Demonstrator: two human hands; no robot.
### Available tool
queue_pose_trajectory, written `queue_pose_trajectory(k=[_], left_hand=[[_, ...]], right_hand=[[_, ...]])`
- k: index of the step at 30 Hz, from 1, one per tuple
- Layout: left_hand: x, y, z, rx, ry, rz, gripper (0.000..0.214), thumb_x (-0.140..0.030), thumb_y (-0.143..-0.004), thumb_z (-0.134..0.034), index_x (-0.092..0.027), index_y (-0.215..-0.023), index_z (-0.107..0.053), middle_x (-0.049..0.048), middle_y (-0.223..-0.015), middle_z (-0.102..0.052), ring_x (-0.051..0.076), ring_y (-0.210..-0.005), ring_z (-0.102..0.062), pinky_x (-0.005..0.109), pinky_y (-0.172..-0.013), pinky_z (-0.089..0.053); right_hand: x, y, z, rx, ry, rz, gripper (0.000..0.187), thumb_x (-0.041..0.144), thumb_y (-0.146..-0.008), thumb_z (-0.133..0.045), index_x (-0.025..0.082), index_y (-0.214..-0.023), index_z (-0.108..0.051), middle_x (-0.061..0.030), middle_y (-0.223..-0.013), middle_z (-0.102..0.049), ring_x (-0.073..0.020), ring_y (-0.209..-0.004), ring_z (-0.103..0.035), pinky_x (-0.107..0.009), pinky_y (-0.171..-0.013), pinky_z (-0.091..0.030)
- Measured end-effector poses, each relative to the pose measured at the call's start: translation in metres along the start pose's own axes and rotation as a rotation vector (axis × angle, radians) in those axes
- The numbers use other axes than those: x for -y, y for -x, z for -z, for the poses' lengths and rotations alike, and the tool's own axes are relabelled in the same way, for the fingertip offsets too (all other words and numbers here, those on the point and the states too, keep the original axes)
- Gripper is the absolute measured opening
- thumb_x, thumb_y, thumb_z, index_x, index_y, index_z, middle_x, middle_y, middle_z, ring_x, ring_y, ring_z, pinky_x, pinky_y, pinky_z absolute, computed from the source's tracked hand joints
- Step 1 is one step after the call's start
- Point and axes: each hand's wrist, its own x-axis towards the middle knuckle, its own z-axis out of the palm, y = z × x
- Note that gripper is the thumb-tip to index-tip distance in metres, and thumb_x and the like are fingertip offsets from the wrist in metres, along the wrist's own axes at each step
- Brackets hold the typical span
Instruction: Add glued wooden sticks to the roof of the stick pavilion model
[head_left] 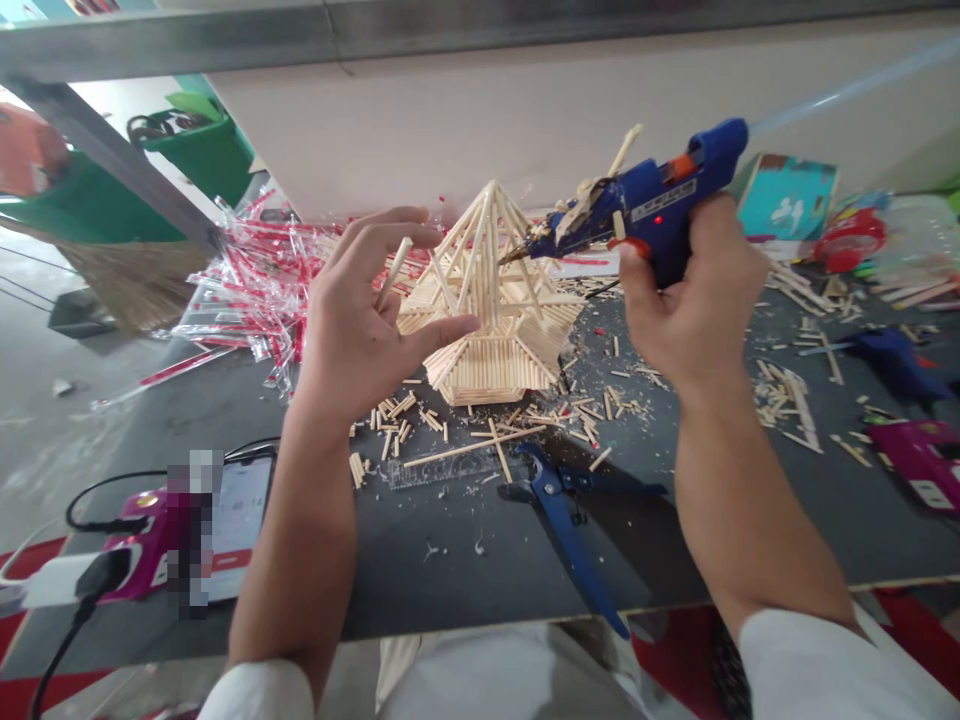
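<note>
Two hands busy: right hand (709, 290) gripping the gun (660, 208), nozzle (514, 256) at the model (491, 360) beyond the cutter (564, 520); left hand (352, 325), otherwise spread, tucks a stick (394, 274). Gluing, seemingly; next move wants steady aim!

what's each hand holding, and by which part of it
Right hand: blue glue gun, by its handle. Left hand: short wooden stick, by its lower end.

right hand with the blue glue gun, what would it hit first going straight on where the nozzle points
Most likely the wooden stick model: the right hand aims the glue gun left and slightly down at its upper part. The nozzle looks close, but depth is unclear.
</note>
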Motion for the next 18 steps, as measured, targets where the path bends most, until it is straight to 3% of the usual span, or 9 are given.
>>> queue_pose_trajectory(k=[11,18], left_hand=[[-0.0006,-0.0025,-0.0024,-0.065,0.026,-0.026,0.061,-0.071,-0.081,-0.072,-0.036,-0.129,-0.059,0.0008,-0.15,-0.058,0.036,-0.133,-0.055,0.062,-0.099,-0.055],[-0.0015,-0.0025,-0.0021,-0.031,-0.002,-0.001,0.064,-0.067,-0.08,-0.074,-0.035,-0.133,-0.057,0.0013,-0.154,-0.056,0.038,-0.127,-0.058,0.064,-0.093,-0.056]], right_hand=[[-0.0005,0.0011,-0.0054,-0.029,-0.006,-0.029,0.036,0.048,-0.096,-0.05,0.032,-0.128,-0.054,-0.0098,-0.104,-0.07,-0.0314,-0.094,-0.067,-0.046,-0.078,-0.051],[0.0013,0.0007,-0.0072,-0.035,-0.023,-0.049,0.039,0.051,-0.097,-0.049,0.026,-0.128,-0.055,-0.0131,-0.105,-0.069,-0.0322,-0.094,-0.067,-0.046,-0.078,-0.05]])
